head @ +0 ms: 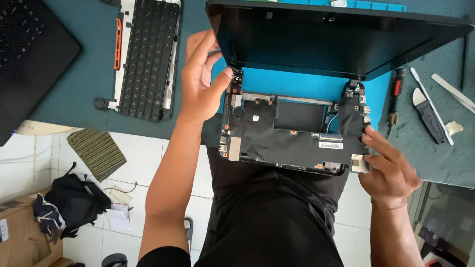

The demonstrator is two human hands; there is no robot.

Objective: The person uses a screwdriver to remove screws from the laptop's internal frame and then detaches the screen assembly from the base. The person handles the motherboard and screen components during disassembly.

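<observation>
An opened black laptop base [292, 131] with its boards and screws exposed lies at the near table edge, partly over my lap. Its dark screen lid [336, 39] stands open behind it. My left hand [203, 79] rests at the left hinge, thumb on the hinge corner and fingers spread upward, gripping nothing. My right hand [388, 168] pinches the base's near right corner, fingertips on the side edge by a small pale board. A blue mat [292, 84] lies under the laptop.
A removed keyboard panel [146, 57] lies at the left, beside another black laptop [29, 54] at the far left. A screwdriver [396, 101], pry tools [435, 106] and a knife sit at the right. Below on the tiled floor are a black bag [74, 198] and a cardboard box [24, 232].
</observation>
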